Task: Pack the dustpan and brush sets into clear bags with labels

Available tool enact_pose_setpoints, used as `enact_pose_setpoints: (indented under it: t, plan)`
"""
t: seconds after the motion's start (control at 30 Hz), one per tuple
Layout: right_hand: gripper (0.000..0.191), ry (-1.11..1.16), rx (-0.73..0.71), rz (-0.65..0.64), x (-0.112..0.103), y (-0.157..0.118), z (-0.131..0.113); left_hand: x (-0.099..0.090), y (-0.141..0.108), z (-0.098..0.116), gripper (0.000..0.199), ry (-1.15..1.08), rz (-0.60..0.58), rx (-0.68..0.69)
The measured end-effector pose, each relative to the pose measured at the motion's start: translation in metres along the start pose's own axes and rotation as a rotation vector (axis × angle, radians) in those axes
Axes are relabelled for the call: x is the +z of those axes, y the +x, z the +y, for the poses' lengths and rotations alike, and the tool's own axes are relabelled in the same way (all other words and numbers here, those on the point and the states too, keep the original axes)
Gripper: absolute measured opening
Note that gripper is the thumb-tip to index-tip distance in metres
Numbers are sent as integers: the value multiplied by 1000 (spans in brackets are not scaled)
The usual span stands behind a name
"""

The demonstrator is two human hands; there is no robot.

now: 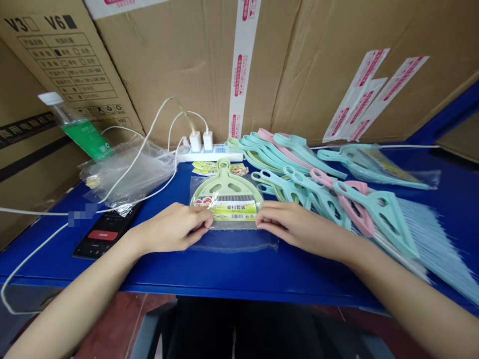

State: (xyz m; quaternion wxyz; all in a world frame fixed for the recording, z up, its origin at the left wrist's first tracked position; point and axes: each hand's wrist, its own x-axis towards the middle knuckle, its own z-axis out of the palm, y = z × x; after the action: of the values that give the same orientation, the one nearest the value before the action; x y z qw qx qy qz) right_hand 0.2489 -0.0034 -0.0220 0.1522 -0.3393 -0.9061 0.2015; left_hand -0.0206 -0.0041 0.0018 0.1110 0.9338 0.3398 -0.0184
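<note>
Flat on the blue table in front of me lies a pale green dustpan (pixel 224 172) inside a clear plastic bag (pixel 239 242). A grey-bristled brush (pixel 234 199) sits in the pan behind a yellow-green and white label card (pixel 235 210). My left hand (pixel 174 227) has its fingers closed at the left edge of the bagged dustpan set, beside the card. At the opposite edge, my right hand (pixel 299 224) pinches the set in the same way. The bag's loose end spreads towards me, below both hands.
Brushes (pixel 389 214) in blue, pink and green are heaped at right, with stacked dustpans (pixel 277 149) behind and a bagged set (pixel 374 164). Left are clear bags (pixel 130 169), a phone (pixel 107 234), a bottle (pixel 82 129) and cables. A power strip (pixel 224 156) stands before cardboard (pixel 187 60).
</note>
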Motion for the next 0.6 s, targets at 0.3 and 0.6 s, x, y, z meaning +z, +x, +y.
enact_pose_setpoints:
  t: [0.3, 0.6]
  plan:
    - [24, -80, 19, -96, -7, 11, -3, 4, -1, -7, 13, -84, 47, 26]
    - [26, -261, 10, -105, -10, 28, -10, 5, -1, -9, 13, -97, 52, 32]
